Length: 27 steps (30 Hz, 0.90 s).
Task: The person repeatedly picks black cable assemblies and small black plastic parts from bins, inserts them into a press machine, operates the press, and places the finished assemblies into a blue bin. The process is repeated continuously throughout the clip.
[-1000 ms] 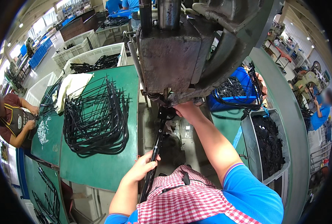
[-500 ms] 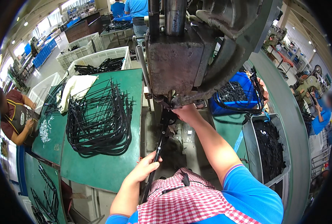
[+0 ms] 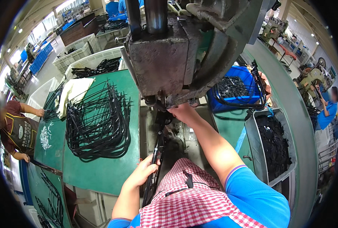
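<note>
A slim black metal frame (image 3: 159,141) runs from under the press head (image 3: 159,62) back toward my apron. My left hand (image 3: 143,171) is closed around its near part, with the thumb along the top. At the far end, right beneath the press tool, my right hand (image 3: 182,113) is closed at the frame; its fingertips are partly hidden by the dark metal there. A pile of similar bent black frames (image 3: 98,140) lies on the green table (image 3: 89,173) to my left.
Right of the press stand a blue bin (image 3: 235,102) of small black parts and a grey crate (image 3: 269,178) of dark pieces. A pale cloth (image 3: 72,95) and small silvery pieces (image 3: 45,136) lie at left. A co-worker (image 3: 18,127) sits beyond them.
The frame has turned a little in my hands, showing more of its side-by-side bars. My view has shifted slightly. The co-worker's hands at left have moved apart.
</note>
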Tool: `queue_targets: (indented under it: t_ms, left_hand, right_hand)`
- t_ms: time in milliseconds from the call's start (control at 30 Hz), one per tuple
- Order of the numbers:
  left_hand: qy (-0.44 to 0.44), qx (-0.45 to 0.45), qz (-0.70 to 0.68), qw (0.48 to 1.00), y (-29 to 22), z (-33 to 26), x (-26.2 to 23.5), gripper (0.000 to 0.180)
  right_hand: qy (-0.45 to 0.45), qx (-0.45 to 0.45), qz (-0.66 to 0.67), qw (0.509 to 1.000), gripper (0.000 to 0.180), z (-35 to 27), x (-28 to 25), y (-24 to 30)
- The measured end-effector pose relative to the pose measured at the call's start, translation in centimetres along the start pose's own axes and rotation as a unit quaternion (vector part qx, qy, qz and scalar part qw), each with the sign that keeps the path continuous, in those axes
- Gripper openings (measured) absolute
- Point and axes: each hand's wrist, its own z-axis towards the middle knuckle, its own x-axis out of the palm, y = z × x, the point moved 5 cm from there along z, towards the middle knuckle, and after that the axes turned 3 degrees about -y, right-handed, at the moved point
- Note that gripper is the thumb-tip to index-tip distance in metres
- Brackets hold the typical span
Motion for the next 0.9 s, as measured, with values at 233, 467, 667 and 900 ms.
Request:
queue_targets:
  t_ms: [233, 467, 667, 900]
  left_hand:
    - [-0.002, -0.008, 0.038, 0.999, -0.7, 0.0, 0.3, 0.065]
    - [0.035, -0.011, 0.035, 0.999, -2.5, -1.1, 0.5, 0.082]
    - [0.214, 0.044, 0.054, 0.974, -5.9, -4.4, 5.0, 0.091]
    - [0.332, 0.391, 0.234, 0.826, -18.4, 1.5, 15.4, 0.092]
  right_hand:
    - [-0.019, -0.017, -0.027, 0.999, 0.028, 0.9, -0.2, -2.0]
    - [-0.093, -0.066, 0.253, 0.961, 0.024, -5.2, -3.1, 1.1]
    - [-0.022, 0.142, 0.041, 0.989, 0.024, -19.5, -6.0, -3.2]
    - [0.103, -0.12, 0.154, 0.975, 0.044, -26.3, -5.5, 3.6]
